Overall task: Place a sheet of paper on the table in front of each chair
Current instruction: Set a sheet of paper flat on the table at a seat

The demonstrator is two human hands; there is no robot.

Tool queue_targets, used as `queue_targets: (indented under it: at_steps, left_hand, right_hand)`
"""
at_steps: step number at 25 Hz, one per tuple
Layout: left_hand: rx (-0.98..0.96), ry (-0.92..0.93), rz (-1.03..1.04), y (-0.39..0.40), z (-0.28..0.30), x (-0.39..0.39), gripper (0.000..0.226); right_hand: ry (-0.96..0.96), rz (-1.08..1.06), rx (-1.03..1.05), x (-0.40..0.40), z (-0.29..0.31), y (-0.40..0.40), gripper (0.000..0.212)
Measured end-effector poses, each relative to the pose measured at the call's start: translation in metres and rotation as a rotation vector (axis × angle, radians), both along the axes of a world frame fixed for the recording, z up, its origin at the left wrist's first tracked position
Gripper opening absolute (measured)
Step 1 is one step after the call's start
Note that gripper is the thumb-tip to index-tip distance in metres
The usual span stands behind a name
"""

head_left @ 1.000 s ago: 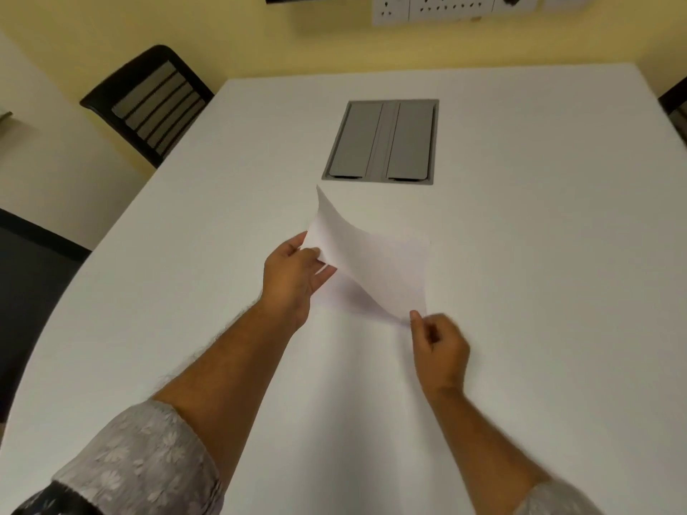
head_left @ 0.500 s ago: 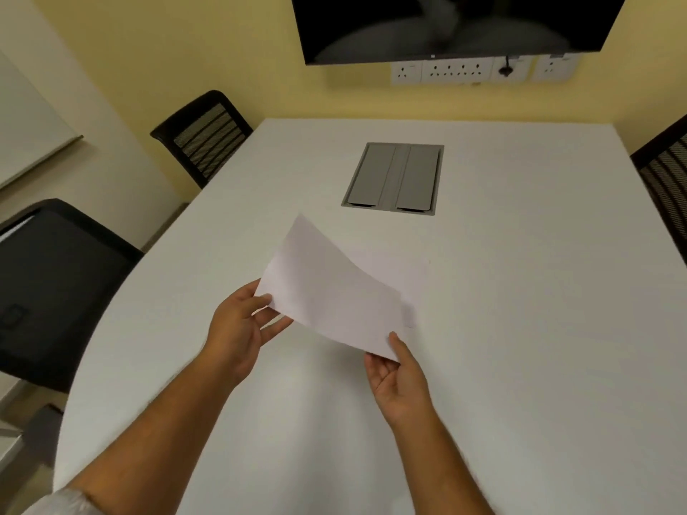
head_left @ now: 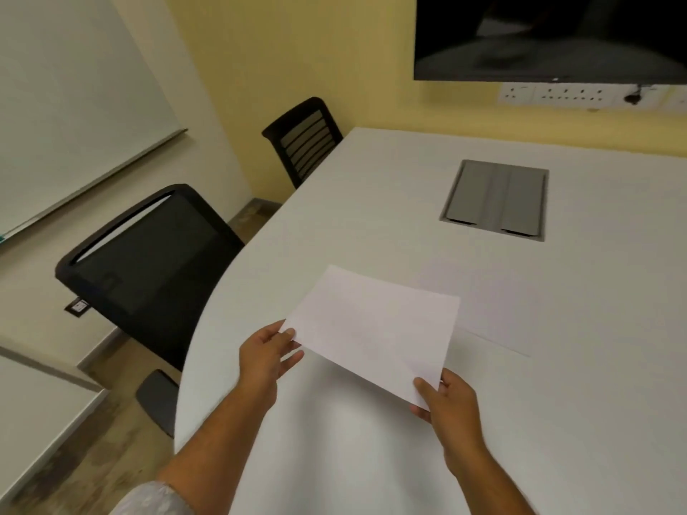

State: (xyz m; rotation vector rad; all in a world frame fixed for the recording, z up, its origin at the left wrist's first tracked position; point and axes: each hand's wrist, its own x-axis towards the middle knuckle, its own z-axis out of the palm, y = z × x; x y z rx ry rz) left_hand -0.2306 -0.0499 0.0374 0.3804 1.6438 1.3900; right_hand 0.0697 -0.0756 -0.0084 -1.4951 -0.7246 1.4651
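Observation:
I hold one white sheet of paper (head_left: pixel 375 328) flat above the white table (head_left: pixel 576 366). My left hand (head_left: pixel 265 356) pinches its near left corner, and my right hand (head_left: pixel 448 403) pinches its near right corner. More white paper (head_left: pixel 494 302) lies flat on the table just behind and to the right of the held sheet. A black mesh chair (head_left: pixel 148 269) stands at the table's left edge close to me, and a second black chair (head_left: pixel 305 139) stands farther along the same side.
A grey cable hatch (head_left: pixel 496 198) is set into the table's middle. A dark screen (head_left: pixel 550 35) and a row of sockets (head_left: pixel 580 94) hang on the yellow wall. A whiteboard (head_left: pixel 67 105) covers the left wall. Another table edge (head_left: pixel 37 410) shows at lower left.
The sheet has been lifted off the paper on the table and flattened out, carried left. My view has turned left, bringing the near black chair into sight.

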Motion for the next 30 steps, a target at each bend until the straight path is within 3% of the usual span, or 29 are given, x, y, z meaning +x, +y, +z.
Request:
queue_targets:
  at_steps: [6,12,14,20,25,30]
  left_hand:
    - [-0.101,0.108,0.139,0.033,-0.059,-0.13,0.034]
    - [-0.187,0.238,0.092,0.051,-0.117,-0.236,0.016]
    - [-0.209,0.252,0.088,0.058,-0.131,-0.259,0.018]
    - [-0.232,0.334,-0.156,0.078,-0.155,-0.287,0.029]
    - [-0.273,0.685,-0.422,0.071,-0.164,-0.285,0.052]
    - [-0.288,0.595,-0.254,0.039,-0.164,-0.263,0.056]
  right_hand:
    - [-0.111,-0.065,-0.003,-0.134,-0.04,0.012,0.013]
    - [-0.172,-0.104,-0.143,-0.244,-0.074,0.035,0.005]
    - [-0.18,-0.094,-0.195,-0.263,-0.081,0.047,0.012]
    - [-0.219,-0.1,-0.266,-0.291,-0.095,0.071,0.015]
    - [-0.369,-0.126,-0.336,-0.295,-0.102,0.068,0.011]
    - [-0.438,-0.129,-0.348,-0.277,-0.097,0.055,0.02]
